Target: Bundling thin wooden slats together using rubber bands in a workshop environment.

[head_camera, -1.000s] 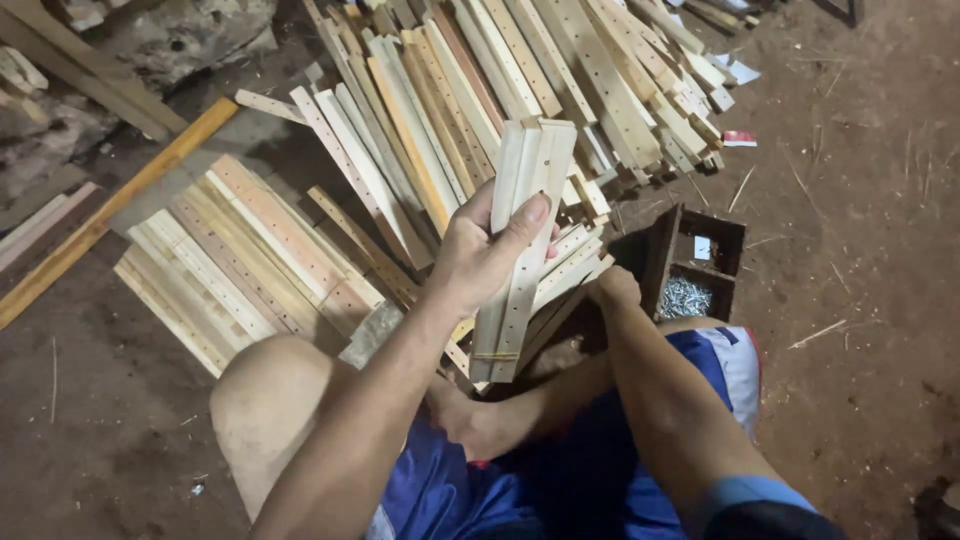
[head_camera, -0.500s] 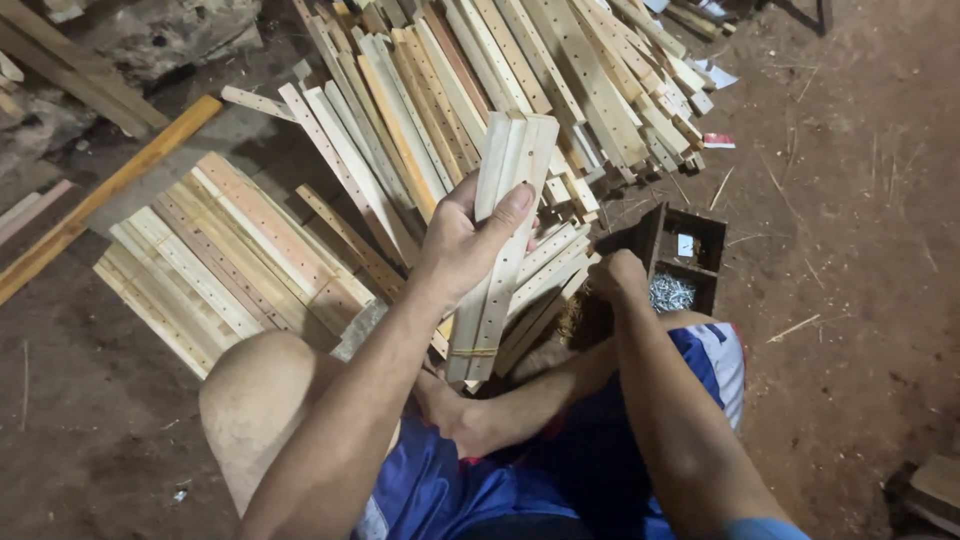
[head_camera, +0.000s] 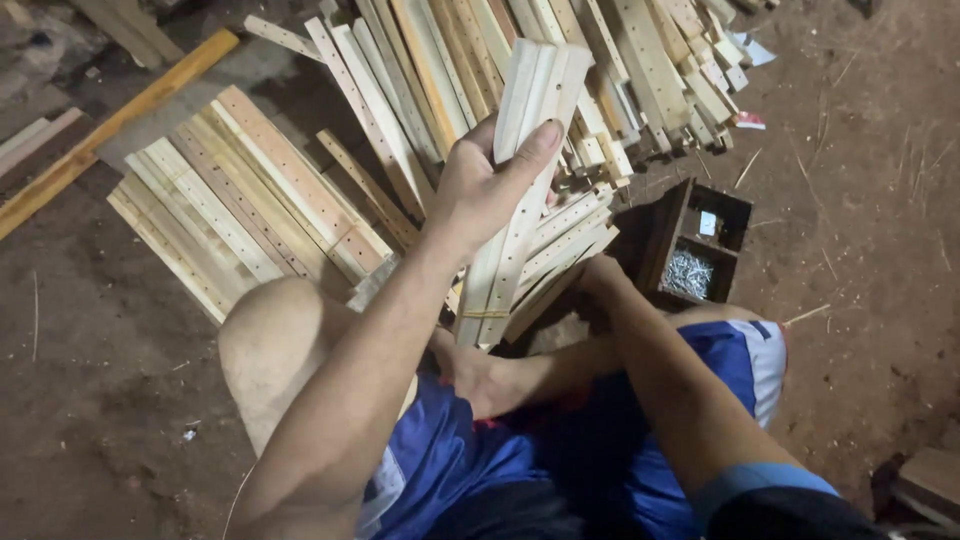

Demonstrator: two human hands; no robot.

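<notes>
My left hand grips a bundle of pale wooden slats, tied near its lower end, and holds it upright and slightly tilted. My right hand is low, reaching under the loose slats beside the bundle; its fingers are hidden. I sit on the dirt floor with my knees bent, in blue shorts.
A tied stack of drilled slats lies at the left. A big heap of slats spreads across the top. A dark wooden box with nails sits at the right. An orange plank lies at the far left.
The bundle in my left hand has stayed upright and hardly moved. My right hand remains low by the loose slats.
</notes>
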